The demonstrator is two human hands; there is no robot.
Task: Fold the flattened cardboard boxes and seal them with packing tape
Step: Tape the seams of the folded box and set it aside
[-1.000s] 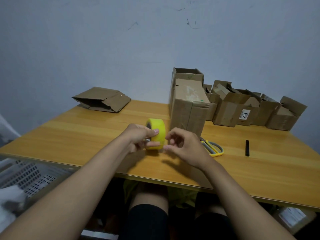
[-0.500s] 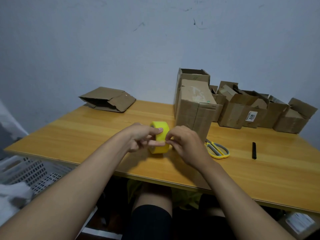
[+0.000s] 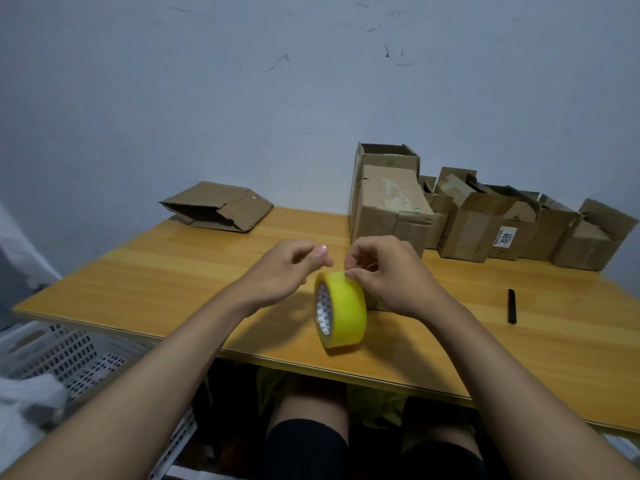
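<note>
The yellow tape roll (image 3: 341,310) stands on edge at frame centre, near the table's (image 3: 173,271) front edge. The right hand (image 3: 388,275) pinches its top rim. The left hand (image 3: 284,271), blurred, hovers just beside it, fingers loosely curled, gripping nothing. Folded boxes (image 3: 485,220) stand upper right; a flattened box (image 3: 218,206) lies upper left.

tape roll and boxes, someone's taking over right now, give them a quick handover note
Right hand: fingertips pinching at the top of the yellow tape roll, apparently picking at the tape end.
Left hand: just left of the roll, not gripping it.
Roll stands on edge near the table's front edge.
Done: folded boxes stand back right.
Left: one flattened box back left, unfolded; no tape visibly pulled yet.
</note>
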